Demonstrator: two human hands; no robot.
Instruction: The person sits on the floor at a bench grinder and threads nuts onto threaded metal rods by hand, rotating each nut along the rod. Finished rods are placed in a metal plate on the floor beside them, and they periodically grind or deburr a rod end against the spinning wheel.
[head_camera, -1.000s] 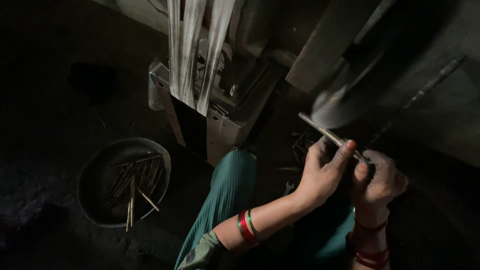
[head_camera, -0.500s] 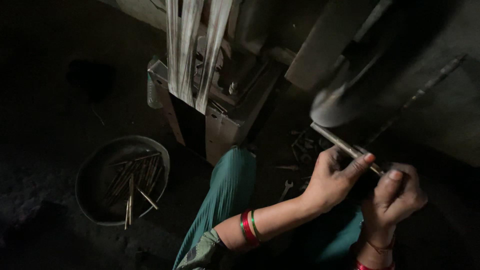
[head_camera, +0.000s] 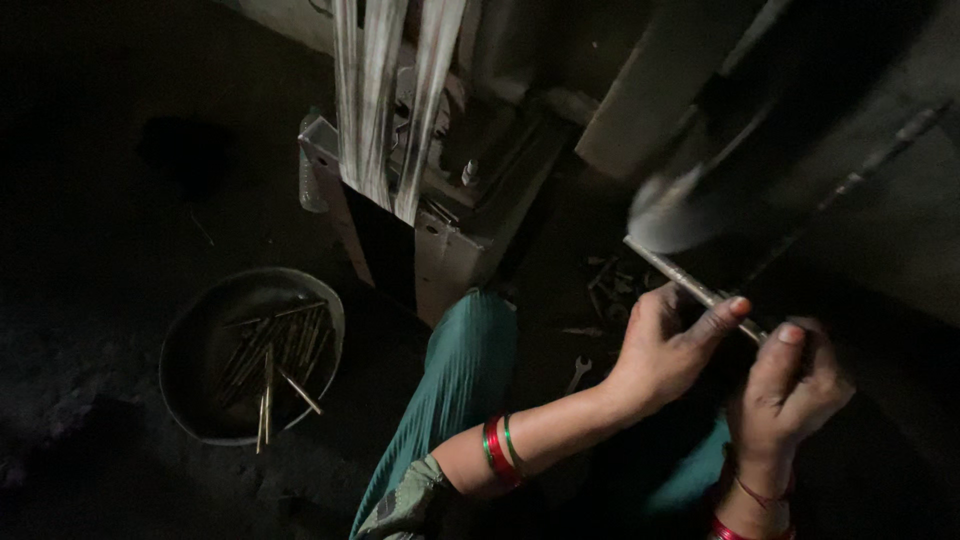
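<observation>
**Both hands on the metal rod**

Compared with half a second ago, both hands sit slightly lower on the rod. Left hand (head_camera: 668, 350) grips the thin metal rod (head_camera: 680, 280) with fingers wrapped around it and forefinger laid along it. Right hand (head_camera: 790, 385) pinches the rod's lower end, thumb up. Rod slants up-left toward a blurred grey disc (head_camera: 670, 215). Round pan (head_camera: 330, 310) of thin sticks (head_camera: 270, 350) lies on the floor, well apart to the left.
</observation>
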